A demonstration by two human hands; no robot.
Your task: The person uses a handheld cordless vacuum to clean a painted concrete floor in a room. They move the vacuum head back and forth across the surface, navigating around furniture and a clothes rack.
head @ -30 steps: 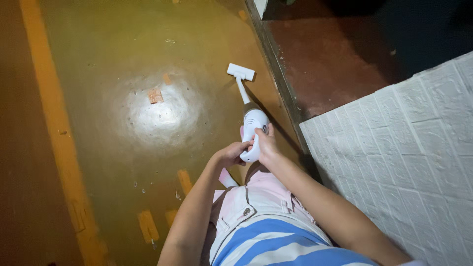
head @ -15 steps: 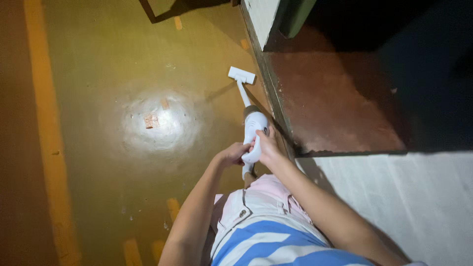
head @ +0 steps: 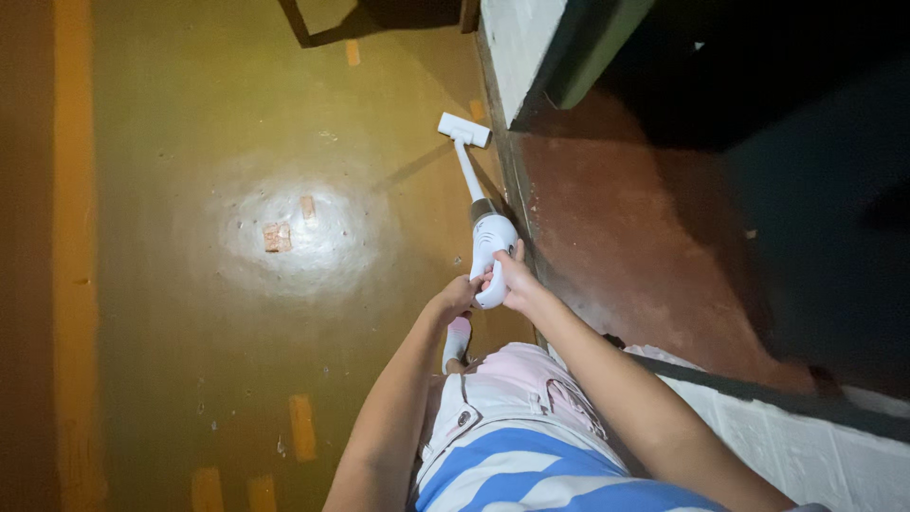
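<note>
I hold a white stick vacuum cleaner (head: 490, 248) by its handle with both hands. My left hand (head: 453, 299) grips the lower left of the handle, and my right hand (head: 512, 278) wraps it from the right. The thin white tube runs forward to the flat white floor head (head: 464, 131), which rests on the olive-yellow floor (head: 237, 142) next to a dark raised step edge (head: 517, 204). My pink shorts and blue-striped shirt fill the bottom of the view.
A bright light patch (head: 294, 232) on the floor shows two small reddish scraps. An orange stripe (head: 74, 237) runs down the left. To the right lie a dark red lower floor (head: 616, 218), a white wall corner (head: 517, 43) and a white textured wall (head: 806, 446).
The view has shifted forward and the vacuum head has moved further ahead along the step edge. The white wall on the right has slid lower in the view. Both hands keep their grip.
</note>
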